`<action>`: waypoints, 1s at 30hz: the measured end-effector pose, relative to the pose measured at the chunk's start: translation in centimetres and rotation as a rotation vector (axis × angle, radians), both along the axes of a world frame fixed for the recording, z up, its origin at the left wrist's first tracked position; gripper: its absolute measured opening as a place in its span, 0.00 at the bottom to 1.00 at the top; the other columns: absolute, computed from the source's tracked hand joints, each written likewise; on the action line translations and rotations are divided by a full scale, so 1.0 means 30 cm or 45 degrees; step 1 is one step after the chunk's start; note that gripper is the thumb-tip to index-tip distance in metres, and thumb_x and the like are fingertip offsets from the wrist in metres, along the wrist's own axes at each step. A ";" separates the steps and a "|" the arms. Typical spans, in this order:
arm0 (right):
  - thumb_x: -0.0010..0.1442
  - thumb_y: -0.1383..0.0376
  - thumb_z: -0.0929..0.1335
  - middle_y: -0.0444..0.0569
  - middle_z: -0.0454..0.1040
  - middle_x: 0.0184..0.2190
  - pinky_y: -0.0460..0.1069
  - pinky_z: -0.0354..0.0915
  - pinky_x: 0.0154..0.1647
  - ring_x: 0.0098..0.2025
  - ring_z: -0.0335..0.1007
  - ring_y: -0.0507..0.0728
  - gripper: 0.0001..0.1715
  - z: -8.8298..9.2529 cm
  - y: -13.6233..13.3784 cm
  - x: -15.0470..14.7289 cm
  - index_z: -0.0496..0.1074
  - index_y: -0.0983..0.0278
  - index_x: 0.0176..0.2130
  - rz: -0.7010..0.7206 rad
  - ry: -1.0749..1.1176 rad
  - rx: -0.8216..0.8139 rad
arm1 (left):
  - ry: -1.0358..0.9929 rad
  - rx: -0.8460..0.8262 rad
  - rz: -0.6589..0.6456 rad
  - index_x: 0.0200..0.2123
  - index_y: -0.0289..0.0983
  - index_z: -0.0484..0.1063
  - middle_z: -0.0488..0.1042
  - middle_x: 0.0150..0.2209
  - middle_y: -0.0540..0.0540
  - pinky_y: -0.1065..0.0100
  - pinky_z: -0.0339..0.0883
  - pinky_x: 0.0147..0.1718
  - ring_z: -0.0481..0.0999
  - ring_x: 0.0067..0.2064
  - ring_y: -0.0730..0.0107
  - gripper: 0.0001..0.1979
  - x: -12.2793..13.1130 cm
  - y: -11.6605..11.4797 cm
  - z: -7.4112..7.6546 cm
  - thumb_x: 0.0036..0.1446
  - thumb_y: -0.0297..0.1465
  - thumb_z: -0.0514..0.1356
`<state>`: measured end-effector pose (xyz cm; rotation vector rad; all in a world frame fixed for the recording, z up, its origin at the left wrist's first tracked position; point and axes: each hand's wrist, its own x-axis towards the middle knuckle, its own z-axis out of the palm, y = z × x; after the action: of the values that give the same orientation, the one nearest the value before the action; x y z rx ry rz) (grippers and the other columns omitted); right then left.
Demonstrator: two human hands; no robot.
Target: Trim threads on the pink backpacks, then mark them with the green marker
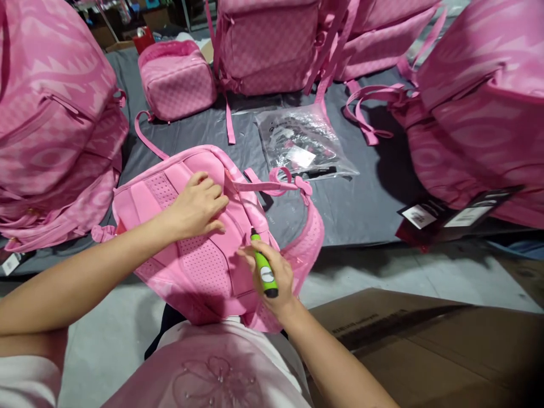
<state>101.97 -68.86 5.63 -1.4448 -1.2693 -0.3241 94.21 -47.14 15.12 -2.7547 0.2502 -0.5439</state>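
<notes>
A pink backpack lies tilted on the table's near edge against my body, its padded, perforated back panel facing up. My left hand rests on that panel, fingers bent and closed against the pink fabric near the top. In my right hand is a green pen-shaped tool with a black end and a narrow dark tip. The tip points away from me, close to the bag's side seam. A loose pink shoulder strap curves out to the right of this hand.
Large pink backpacks stand at left and right, with more at the back. A small pink checked bag and a clear plastic bag lie on the grey-covered table. A cardboard box sits at lower right.
</notes>
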 end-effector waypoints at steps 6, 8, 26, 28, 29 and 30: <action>0.64 0.55 0.70 0.47 0.80 0.33 0.48 0.74 0.26 0.25 0.77 0.53 0.16 0.060 0.063 0.027 0.70 0.62 0.47 0.034 0.889 -0.102 | -0.027 -0.232 -0.070 0.34 0.36 0.75 0.75 0.43 0.41 0.41 0.57 0.60 0.71 0.46 0.56 0.12 -0.037 -0.037 -0.041 0.53 0.39 0.68; 0.62 0.52 0.71 0.45 0.78 0.28 0.46 0.71 0.20 0.21 0.74 0.52 0.19 0.080 0.073 0.040 0.70 0.63 0.43 0.038 1.031 -0.122 | -0.102 -0.281 -0.103 0.34 0.37 0.75 0.76 0.45 0.41 0.40 0.56 0.61 0.72 0.48 0.57 0.10 -0.048 -0.050 -0.064 0.57 0.38 0.66; 0.67 0.56 0.66 0.50 0.76 0.34 0.48 0.70 0.25 0.29 0.75 0.54 0.12 0.109 0.089 0.058 0.71 0.63 0.39 -0.160 0.444 -0.291 | -0.416 -0.281 -0.049 0.32 0.36 0.75 0.78 0.50 0.39 0.46 0.64 0.60 0.72 0.59 0.52 0.08 -0.051 -0.082 -0.150 0.63 0.28 0.59; 0.68 0.56 0.65 0.50 0.76 0.35 0.48 0.71 0.25 0.29 0.75 0.54 0.13 0.107 0.090 0.055 0.70 0.63 0.40 -0.160 0.470 -0.271 | -0.407 -0.296 -0.051 0.31 0.35 0.75 0.78 0.49 0.38 0.46 0.65 0.59 0.72 0.59 0.51 0.07 -0.051 -0.082 -0.150 0.63 0.28 0.59; 0.68 0.55 0.65 0.50 0.76 0.36 0.49 0.71 0.26 0.28 0.75 0.54 0.13 0.104 0.090 0.053 0.70 0.62 0.41 -0.159 0.483 -0.257 | -0.397 -0.302 -0.048 0.31 0.35 0.75 0.78 0.49 0.38 0.46 0.65 0.59 0.72 0.59 0.51 0.07 -0.051 -0.082 -0.150 0.62 0.28 0.60; 0.68 0.55 0.65 0.50 0.76 0.36 0.49 0.72 0.27 0.28 0.75 0.54 0.13 0.101 0.090 0.051 0.70 0.62 0.41 -0.159 0.490 -0.254 | -0.388 -0.307 -0.043 0.32 0.35 0.75 0.78 0.50 0.38 0.46 0.65 0.59 0.72 0.59 0.50 0.07 -0.052 -0.081 -0.150 0.62 0.28 0.60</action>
<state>103.50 -66.15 8.66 -1.6656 -0.9201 0.0033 92.66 -49.58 10.62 -2.8448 0.1676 -1.0522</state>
